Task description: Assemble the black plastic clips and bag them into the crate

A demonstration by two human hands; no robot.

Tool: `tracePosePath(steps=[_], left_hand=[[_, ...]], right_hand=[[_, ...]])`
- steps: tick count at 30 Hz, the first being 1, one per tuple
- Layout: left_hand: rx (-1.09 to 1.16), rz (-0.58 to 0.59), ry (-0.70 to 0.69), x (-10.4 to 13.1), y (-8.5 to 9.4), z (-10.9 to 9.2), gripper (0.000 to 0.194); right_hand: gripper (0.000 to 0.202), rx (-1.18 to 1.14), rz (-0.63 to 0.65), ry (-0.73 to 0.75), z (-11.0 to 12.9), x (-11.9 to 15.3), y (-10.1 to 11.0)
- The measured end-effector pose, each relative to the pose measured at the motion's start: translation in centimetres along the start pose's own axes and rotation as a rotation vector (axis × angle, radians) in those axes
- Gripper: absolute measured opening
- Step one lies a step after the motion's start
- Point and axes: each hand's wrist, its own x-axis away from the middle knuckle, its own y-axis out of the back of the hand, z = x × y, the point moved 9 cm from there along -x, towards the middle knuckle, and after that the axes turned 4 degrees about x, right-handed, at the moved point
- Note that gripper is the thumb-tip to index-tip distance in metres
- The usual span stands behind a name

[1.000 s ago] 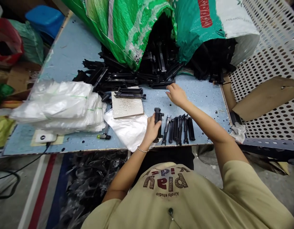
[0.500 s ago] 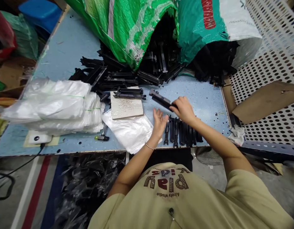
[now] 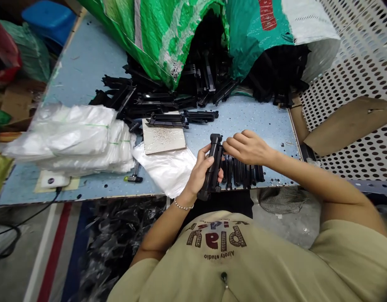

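Note:
My left hand [image 3: 199,172] is wrapped round a long black plastic part [image 3: 214,161] with knobbed ends, held tilted above the table's front edge. Beside the upper end of that part is my right hand [image 3: 243,147], its fingers curled in and touching or nearly touching the part's right side. Whatever lies between those fingertips is hidden. Just below the right hand, a row of similar black parts [image 3: 240,172] lies side by side along the front edge. Another black part [image 3: 201,116] rests farther back, right of a pale square board [image 3: 164,140] that has parts across its far edge.
White plastic bags [image 3: 168,167] lie under the board, with stacked bundles of clear bags [image 3: 70,134] to the left. A small tool [image 3: 134,178] and a white box with a cable [image 3: 55,180] sit near the front edge. Behind, green sacks [image 3: 168,37] spill black parts.
My left hand has closed round a black part, now upright near my body. My right hand has let go of its far-end hold and curled beside it. A part now lies right of the board.

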Motion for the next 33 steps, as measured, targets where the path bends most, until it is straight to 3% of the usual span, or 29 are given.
tracePosePath(steps=[3,6,10,14,16,19,23,29,33], left_hand=[[0.064,0.016,0.122,0.6,0.0,0.7,0.055],[0.037,0.035,0.156,1.1,-0.2,1.4,0.056],[-0.088,0.027,-0.025,1.4,-0.3,0.8,0.070],[-0.164,-0.027,-0.190,1.3,0.4,-0.8,0.073],[-0.136,-0.092,-0.202,1.1,1.3,-1.5,0.065],[-0.096,-0.180,-0.223,1.2,2.5,-2.4,0.056],[-0.109,-0.213,-0.184,1.9,3.0,-1.6,0.053],[-0.076,-0.283,-0.024,3.4,4.9,3.0,0.055],[-0.014,-0.259,-0.001,4.7,5.0,5.6,0.047]], right_hand=[[0.041,-0.143,0.075,0.071,0.6,-0.3,0.6],[0.045,-0.405,0.076,-0.010,0.6,-0.4,0.4],[0.060,-0.845,-0.052,-0.342,-0.1,0.2,-1.9],[0.066,-1.068,0.031,-0.444,1.5,1.2,-4.7],[0.064,-0.910,0.071,-0.367,2.9,1.6,-4.5],[0.059,-0.411,0.016,-0.115,6.4,2.0,-3.0],[0.044,0.008,-0.100,0.174,11.4,2.7,-2.7],[0.043,0.120,-0.088,0.366,14.3,3.9,-4.0],[0.050,0.039,-0.011,0.337,15.7,4.9,-6.3]])
